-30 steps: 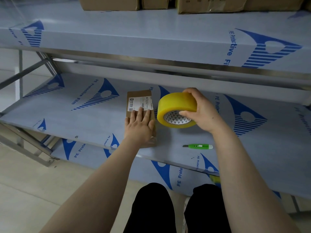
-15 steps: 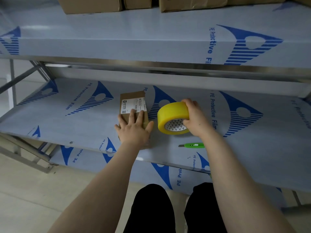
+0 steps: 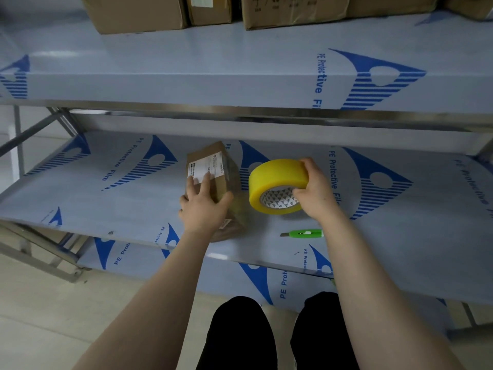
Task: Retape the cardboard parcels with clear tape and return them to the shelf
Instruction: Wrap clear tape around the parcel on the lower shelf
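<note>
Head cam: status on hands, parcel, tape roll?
Left hand grips parcel, tilted on middle shelf. Right hand holds yellow tape roll beside it. Green cutter lies near right wrist, clear of parcel.

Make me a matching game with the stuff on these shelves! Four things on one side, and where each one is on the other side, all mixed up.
Things:
1. tape roll
2. small parcel
3. green cutter
4. big boxes

Places:
a. on the top shelf
b. lying on the middle shelf, by the right wrist
c. gripped in the right hand
d. under the left hand

Pairs: 1-c, 2-d, 3-b, 4-a.
</note>
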